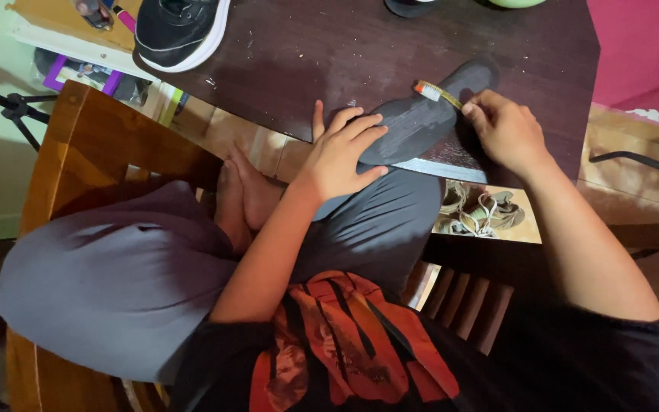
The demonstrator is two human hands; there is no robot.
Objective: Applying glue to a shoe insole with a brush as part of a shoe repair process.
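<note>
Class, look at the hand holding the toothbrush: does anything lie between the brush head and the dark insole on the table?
Nothing visible does. The right hand holds the toothbrush with its head at the insole, while the left hand presses on the insole's near end.

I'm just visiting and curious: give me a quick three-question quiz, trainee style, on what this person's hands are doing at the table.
1. True or false: the left hand presses flat on the dark insole.
2. Which tool does the right hand hold? A) a toothbrush B) a sponge C) a pair of scissors
3. Fill in: the black sneaker with a white sole lies at the table's far ____ corner.

Key
1. True. Its fingers spread over the insole's near end.
2. A. The toothbrush rests its bristles on the insole.
3. Left, apart from both hands.
</note>
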